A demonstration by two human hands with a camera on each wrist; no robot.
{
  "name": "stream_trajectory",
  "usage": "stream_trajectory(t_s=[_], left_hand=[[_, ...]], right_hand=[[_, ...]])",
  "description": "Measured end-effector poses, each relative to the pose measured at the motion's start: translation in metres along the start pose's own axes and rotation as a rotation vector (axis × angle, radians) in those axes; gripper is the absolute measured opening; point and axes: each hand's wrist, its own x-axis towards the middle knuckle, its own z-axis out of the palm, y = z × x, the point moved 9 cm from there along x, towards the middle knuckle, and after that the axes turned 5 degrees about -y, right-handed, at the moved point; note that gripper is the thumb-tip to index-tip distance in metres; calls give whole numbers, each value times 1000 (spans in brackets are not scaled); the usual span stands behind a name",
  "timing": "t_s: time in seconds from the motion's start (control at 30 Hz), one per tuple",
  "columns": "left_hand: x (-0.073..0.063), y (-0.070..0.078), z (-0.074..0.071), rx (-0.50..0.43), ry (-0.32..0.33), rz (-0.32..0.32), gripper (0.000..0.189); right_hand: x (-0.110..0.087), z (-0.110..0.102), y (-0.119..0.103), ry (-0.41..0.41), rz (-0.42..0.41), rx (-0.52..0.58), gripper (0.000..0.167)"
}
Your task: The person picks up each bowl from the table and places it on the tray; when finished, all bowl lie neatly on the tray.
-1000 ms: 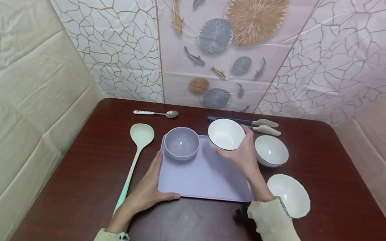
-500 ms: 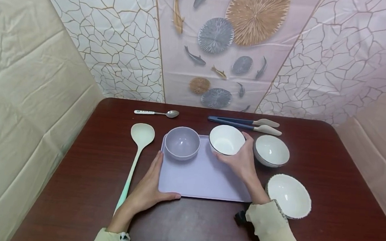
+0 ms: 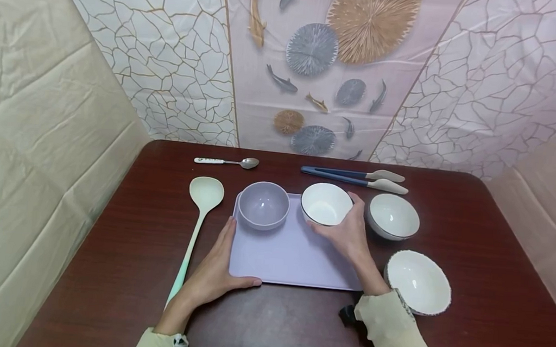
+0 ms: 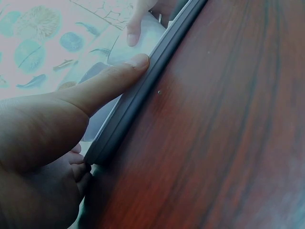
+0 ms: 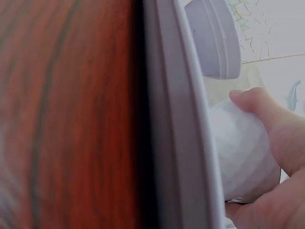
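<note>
A lavender tray [image 3: 276, 258] lies on the table with a lavender bowl [image 3: 264, 205] on its back left part. My left hand [image 3: 213, 272] spans the tray's front left corner, straight fingers along the left side and thumb along the front rim. In the left wrist view the thumb [image 4: 114, 78] presses on that rim. A white bowl [image 3: 325, 204] with a dark rim is upright at the tray's back right, beside the lavender bowl. My right hand [image 3: 349, 228] grips its right side between thumb and fingers; the right wrist view shows the bowl's faceted outside [image 5: 240, 148].
Left of the tray lies a pale green ladle [image 3: 202, 205]; a small spoon [image 3: 227, 162] is behind it. Blue-handled tongs [image 3: 346, 176] lie at the back right. Two more white bowls [image 3: 393, 217] stand right of the tray, the nearer bowl [image 3: 418, 282] by the right sleeve.
My right hand has brought the white bowl slightly towards me and lower over the tray, then nearly stopped. My left hand stays at the tray's corner.
</note>
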Motion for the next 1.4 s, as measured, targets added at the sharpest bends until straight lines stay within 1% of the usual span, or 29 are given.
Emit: stream_trajectory(t_s=[0.43, 0.53, 0.7, 0.8, 0.87, 0.93, 1.0, 1.07, 1.1, 1.17, 1.2, 1.27, 1.33, 1.4], left_hand=[[0, -1, 1, 2, -4, -10, 137], [1, -1, 2, 7, -7, -8, 137], [1, 0, 2, 8, -9, -7, 136], [0, 1, 2, 9, -6, -7, 136], [0, 1, 2, 9, -4, -8, 136], [0, 1, 3, 5, -2, -6, 136], [0, 1, 4, 2, -1, -7, 136], [1, 1, 5, 3, 0, -3, 136], [1, 1, 5, 3, -1, -4, 136], [1, 1, 4, 8, -2, -4, 136], [1, 1, 4, 9, -4, -6, 136], [1, 0, 3, 9, -6, -8, 136], [1, 0, 3, 6, -4, -6, 136], [1, -2, 4, 2, -5, -12, 135]], right_hand=[[-1, 3, 5, -10, 10, 1, 116], [-2, 1, 2, -10, -16, -15, 121], [-5, -5, -8, 22, -96, -52, 132], [-9, -11, -19, 37, -133, -41, 130], [-17, -19, -32, 18, -154, -10, 127], [-30, -33, -48, -20, -200, 23, 121], [-49, -56, -69, -55, -296, 58, 111], [-68, -84, -83, -96, -379, 49, 100], [-77, -99, -85, -106, -401, 27, 95], [-91, -128, -73, -116, -417, -15, 89], [-96, -140, -62, -128, -390, -35, 88], [-102, -159, -30, -134, -331, -91, 91], [-107, -171, 5, -135, -289, -124, 99], [-112, -176, 29, -141, -272, -139, 108]])
